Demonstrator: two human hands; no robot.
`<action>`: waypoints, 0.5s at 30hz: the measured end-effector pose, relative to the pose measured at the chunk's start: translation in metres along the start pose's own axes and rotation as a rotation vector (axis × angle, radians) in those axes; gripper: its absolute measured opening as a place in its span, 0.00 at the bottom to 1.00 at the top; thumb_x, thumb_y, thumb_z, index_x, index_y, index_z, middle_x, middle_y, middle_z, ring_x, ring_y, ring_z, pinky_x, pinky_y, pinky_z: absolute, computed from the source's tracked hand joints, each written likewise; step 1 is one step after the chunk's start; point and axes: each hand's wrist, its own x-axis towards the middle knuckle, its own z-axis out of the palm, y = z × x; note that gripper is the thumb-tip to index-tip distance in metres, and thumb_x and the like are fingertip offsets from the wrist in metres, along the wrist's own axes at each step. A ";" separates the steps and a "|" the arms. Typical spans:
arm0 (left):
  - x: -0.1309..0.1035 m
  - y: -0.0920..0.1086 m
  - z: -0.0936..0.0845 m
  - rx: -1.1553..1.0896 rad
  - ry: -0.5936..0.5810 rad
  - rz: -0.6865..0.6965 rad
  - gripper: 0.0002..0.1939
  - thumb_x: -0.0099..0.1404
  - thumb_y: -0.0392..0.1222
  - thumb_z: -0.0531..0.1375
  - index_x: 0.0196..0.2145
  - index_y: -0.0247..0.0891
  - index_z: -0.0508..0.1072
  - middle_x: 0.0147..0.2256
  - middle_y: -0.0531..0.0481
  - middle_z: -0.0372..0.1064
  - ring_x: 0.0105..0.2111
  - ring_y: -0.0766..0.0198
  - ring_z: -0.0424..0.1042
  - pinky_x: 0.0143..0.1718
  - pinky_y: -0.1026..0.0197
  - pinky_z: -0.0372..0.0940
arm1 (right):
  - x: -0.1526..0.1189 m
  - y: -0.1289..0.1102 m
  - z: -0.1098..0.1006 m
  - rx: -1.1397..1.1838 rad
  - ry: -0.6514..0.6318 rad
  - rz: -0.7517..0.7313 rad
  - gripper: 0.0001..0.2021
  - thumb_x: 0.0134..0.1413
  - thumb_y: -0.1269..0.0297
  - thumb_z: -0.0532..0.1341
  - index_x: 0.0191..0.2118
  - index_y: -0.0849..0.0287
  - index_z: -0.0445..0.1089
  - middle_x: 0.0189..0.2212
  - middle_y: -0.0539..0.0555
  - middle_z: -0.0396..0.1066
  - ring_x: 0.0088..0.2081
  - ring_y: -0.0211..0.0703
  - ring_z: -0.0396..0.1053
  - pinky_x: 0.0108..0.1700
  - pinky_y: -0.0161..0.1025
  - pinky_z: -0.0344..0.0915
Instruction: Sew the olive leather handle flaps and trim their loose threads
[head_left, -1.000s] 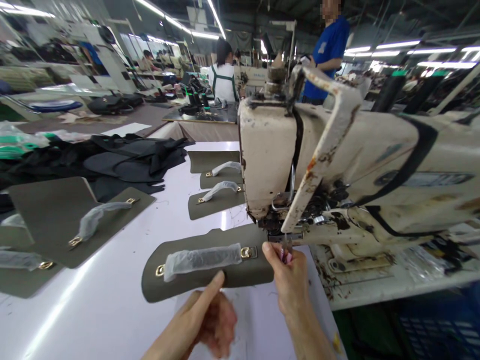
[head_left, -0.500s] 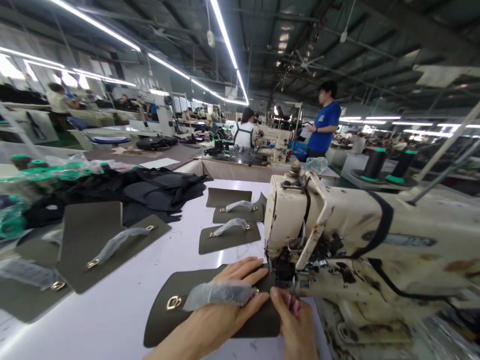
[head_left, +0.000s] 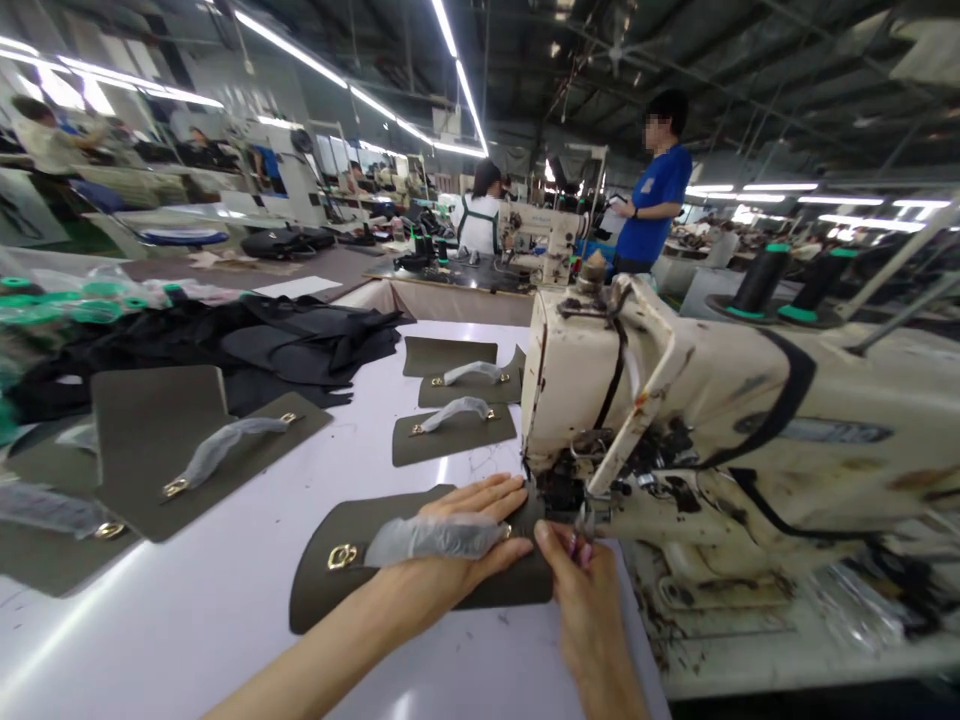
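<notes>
An olive flap piece (head_left: 322,600) with a wrapped handle (head_left: 427,538) and gold ring fittings lies on the white table, its right end under the sewing machine head (head_left: 570,400). My left hand (head_left: 457,550) rests on the flap with fingers spread, passing under the handle. At the flap's right edge is my right hand (head_left: 585,580), its thumb on the piece. Small scissors (head_left: 579,540) with pink grips are held in its curled fingers, blades pointing up beside the machine's foot area. The needle is hidden from view.
More olive pieces with wrapped handles lie behind (head_left: 457,435) and at the left (head_left: 161,440). A black fabric pile (head_left: 300,345) is at the back left. Black thread cones (head_left: 761,280) stand at the right. A person in blue (head_left: 660,200) stands beyond the machine.
The camera view has tipped downward, so the scene sits higher in the frame. Both hands stay on the flap, which has shifted little against the machine.
</notes>
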 end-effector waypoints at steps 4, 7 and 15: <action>0.004 -0.003 0.000 0.013 -0.006 -0.005 0.26 0.69 0.55 0.55 0.58 0.38 0.71 0.58 0.43 0.69 0.58 0.53 0.68 0.62 0.52 0.62 | 0.004 -0.001 0.001 0.039 0.010 0.026 0.17 0.50 0.51 0.67 0.25 0.62 0.71 0.18 0.46 0.56 0.23 0.35 0.48 0.24 0.33 0.49; 0.011 -0.002 -0.004 -0.014 -0.043 -0.014 0.24 0.70 0.54 0.55 0.57 0.40 0.71 0.58 0.44 0.69 0.58 0.54 0.68 0.61 0.53 0.62 | 0.006 -0.002 0.001 0.063 -0.004 0.025 0.18 0.51 0.52 0.67 0.22 0.61 0.66 0.18 0.45 0.55 0.22 0.33 0.46 0.24 0.33 0.47; 0.028 -0.007 -0.011 -0.066 -0.113 -0.025 0.20 0.70 0.53 0.54 0.52 0.41 0.74 0.56 0.46 0.71 0.57 0.55 0.68 0.61 0.53 0.62 | 0.006 -0.003 -0.001 -0.010 0.024 -0.030 0.17 0.54 0.54 0.65 0.22 0.59 0.64 0.16 0.41 0.45 0.20 0.32 0.41 0.22 0.33 0.43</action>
